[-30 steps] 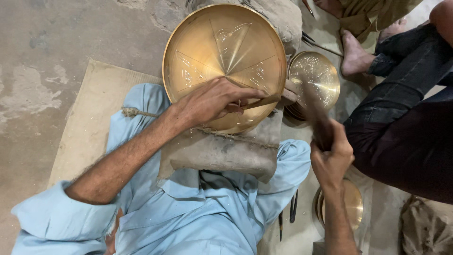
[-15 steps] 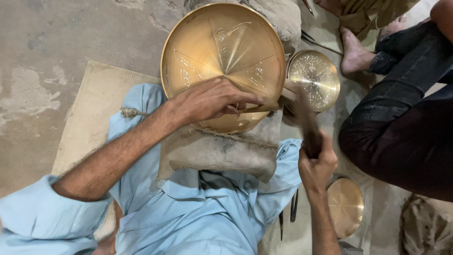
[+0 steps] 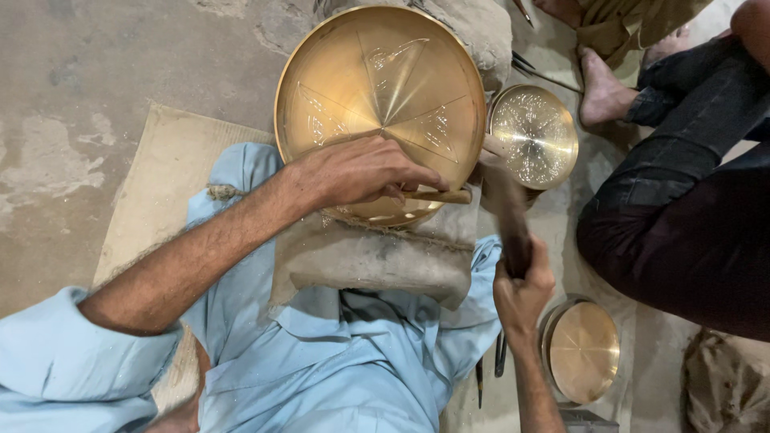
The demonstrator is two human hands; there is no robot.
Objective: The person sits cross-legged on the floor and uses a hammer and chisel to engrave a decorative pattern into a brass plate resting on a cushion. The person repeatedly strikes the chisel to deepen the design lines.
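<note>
A large round brass plate point(image 3: 385, 88) with engraved lines rests on a grey padded block point(image 3: 369, 256) over my lap. My left hand point(image 3: 353, 172) lies on the plate's near rim and pinches a thin chisel point(image 3: 441, 195) that points to the right. My right hand point(image 3: 523, 289) grips the dark handle of a hammer point(image 3: 507, 212), whose blurred head is just right of the chisel's end.
A smaller engraved brass bowl point(image 3: 533, 136) sits to the right of the plate. Another plain brass dish point(image 3: 581, 350) lies on the floor by my right wrist. A second person in dark trousers point(image 3: 682, 232) sits at the right, bare foot point(image 3: 601, 92) near the bowl. Loose tools point(image 3: 489, 369) lie beside my leg.
My right hand has dropped and swung the hammer toward the chisel's end. My left hand stays on the plate with the chisel.
</note>
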